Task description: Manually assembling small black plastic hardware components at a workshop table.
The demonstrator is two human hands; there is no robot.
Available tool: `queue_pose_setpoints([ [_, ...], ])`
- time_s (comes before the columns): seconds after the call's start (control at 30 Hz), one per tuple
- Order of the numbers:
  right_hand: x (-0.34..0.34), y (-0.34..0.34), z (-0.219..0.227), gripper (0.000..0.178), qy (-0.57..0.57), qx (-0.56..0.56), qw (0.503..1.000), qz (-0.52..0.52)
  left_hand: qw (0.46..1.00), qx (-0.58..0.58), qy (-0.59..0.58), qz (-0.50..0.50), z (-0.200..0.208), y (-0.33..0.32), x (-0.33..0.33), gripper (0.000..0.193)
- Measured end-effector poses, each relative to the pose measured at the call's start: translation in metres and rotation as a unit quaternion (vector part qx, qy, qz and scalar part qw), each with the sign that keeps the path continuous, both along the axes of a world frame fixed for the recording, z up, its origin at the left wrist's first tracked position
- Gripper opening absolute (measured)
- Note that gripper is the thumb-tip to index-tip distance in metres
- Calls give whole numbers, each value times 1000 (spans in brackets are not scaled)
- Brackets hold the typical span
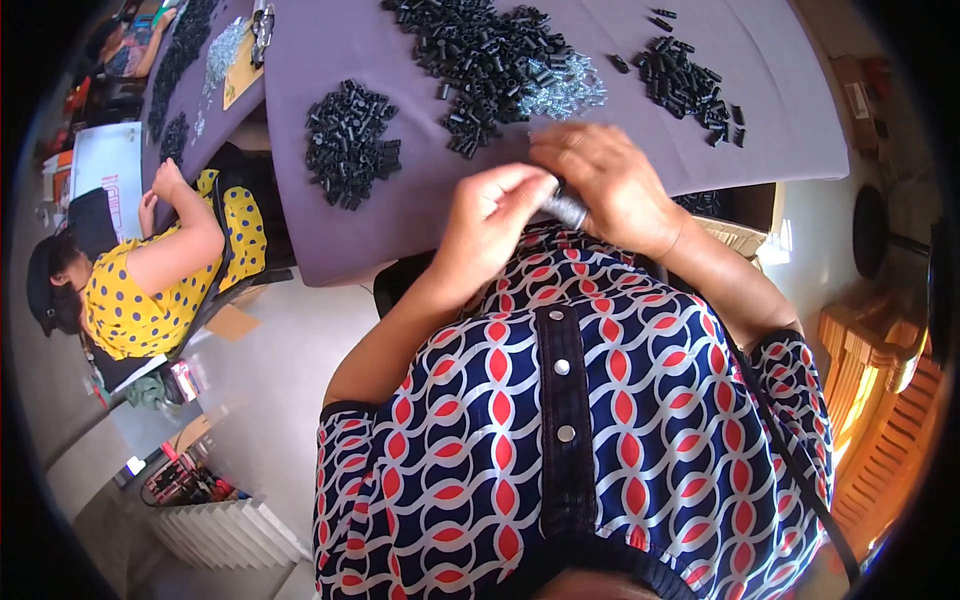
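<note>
My left hand is closed in a pinch in front of my body, thumb and forefinger together at a small dark piece that is mostly hidden. Right beside it, my right hand curls over the table's near edge, its fingers bent and slightly blurred. A grey wrap seems to cover its thumb, which meets the left fingertips. Whatever the right fingers hold is hidden. Just beyond my hands lie a heap of clear small parts and a large heap of black plastic parts.
A smaller pile of short black tubes lies left on the purple-grey cloth, another black pile right. A cardboard box stands under the right edge. A person in yellow dotted clothing sits left; a wooden chair stands right.
</note>
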State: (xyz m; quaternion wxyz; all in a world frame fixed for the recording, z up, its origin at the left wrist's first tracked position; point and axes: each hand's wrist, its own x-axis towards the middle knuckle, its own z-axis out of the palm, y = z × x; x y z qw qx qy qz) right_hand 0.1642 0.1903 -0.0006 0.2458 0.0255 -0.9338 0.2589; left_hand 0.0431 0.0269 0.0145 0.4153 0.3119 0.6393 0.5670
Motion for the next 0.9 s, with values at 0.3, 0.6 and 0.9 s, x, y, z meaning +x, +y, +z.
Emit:
queue_pose_setpoints([
  [0.3, 30, 88, -17, 50, -52, 115, 937, -326, 906, -23, 360, 220, -12, -50, -73, 17],
  [0.6, -22, 18, 4, 36, -42, 46, 995, -76, 916, 19, 381, 125, -5, -34, -50, 16],
  [0.9, -46, 2, -9, 12, -63, 108, 989, -81, 899, 17, 345, 268, -9, -76, -87, 13],
])
